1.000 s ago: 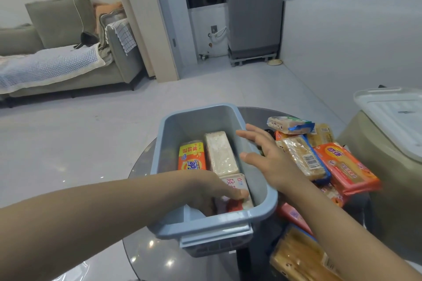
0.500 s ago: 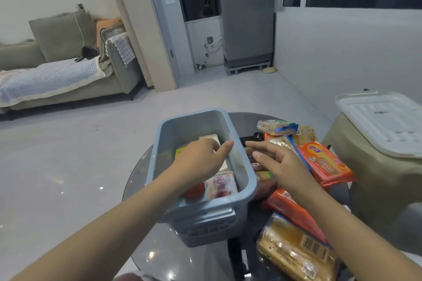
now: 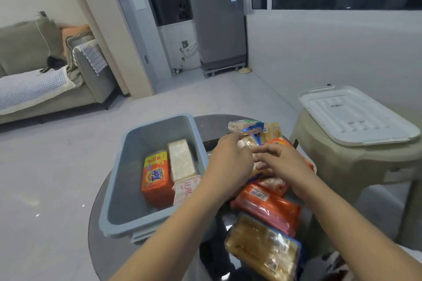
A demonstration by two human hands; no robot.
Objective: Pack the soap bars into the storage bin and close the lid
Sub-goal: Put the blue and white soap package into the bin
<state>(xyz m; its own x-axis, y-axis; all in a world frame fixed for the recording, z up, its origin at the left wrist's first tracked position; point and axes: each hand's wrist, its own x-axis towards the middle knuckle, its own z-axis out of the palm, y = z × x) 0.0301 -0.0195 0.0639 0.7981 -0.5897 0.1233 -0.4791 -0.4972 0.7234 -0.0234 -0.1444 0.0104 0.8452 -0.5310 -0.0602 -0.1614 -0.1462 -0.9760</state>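
Both hands have left the grey-blue plastic storage bin (image 3: 127, 166) and crossed to the heap of wrapped soap bars (image 3: 265, 203) beside it on the round glass worktop (image 3: 98, 223). 3 bars lie inside, the orange Tide bar (image 3: 156, 178) among them. The left hand (image 3: 228, 166) pinches a pale wrapped bar (image 3: 245, 143); whether the right hand (image 3: 283, 162) grips anything, I cannot tell. Lay the next bar flat against the others. The white ribbed lid (image 3: 356, 116) waits on the beige stool (image 3: 356, 166).
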